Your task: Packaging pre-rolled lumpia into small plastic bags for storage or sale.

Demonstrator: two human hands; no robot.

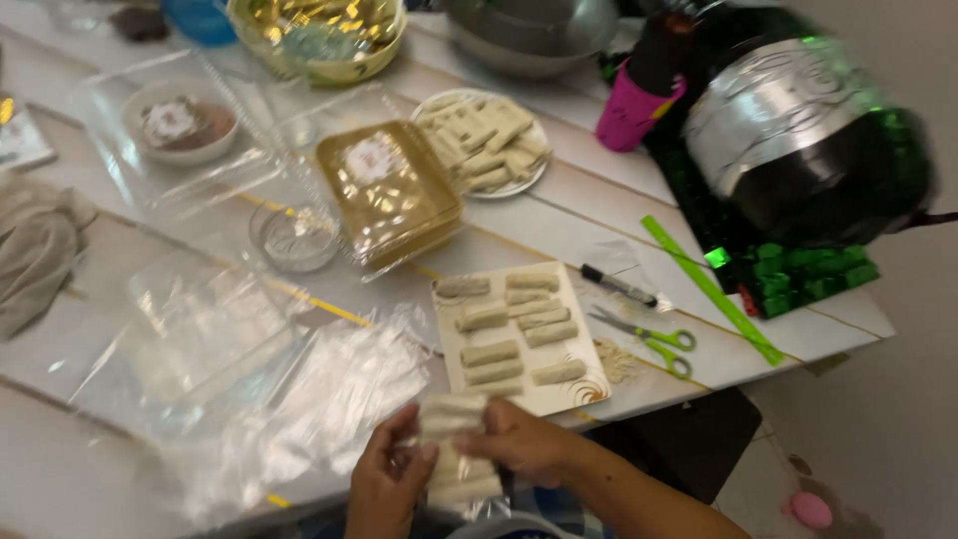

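My left hand (pixel 384 479) and my right hand (pixel 519 439) meet at the bottom centre and together hold a clear wrap with several pale rolled sticks (pixel 454 454) inside it. Just beyond my hands lies a white rectangular tray (pixel 589 384) with several more pale rolls in rows. Farther back, a round white plate (pixel 431 103) is piled with similar rolls. A stack of gold trays with clear lids (pixel 389 190) sits beside that plate.
Clear plastic bags (pixel 259 389) spread over the table's left. Green-handled scissors (pixel 649 339), a knife (pixel 619 286) and a green ruler (pixel 711 289) lie right of the tray. A small glass bowl (pixel 294 238), a grey cloth (pixel 35 250) and a black-and-silver pot (pixel 798 130) stand around.
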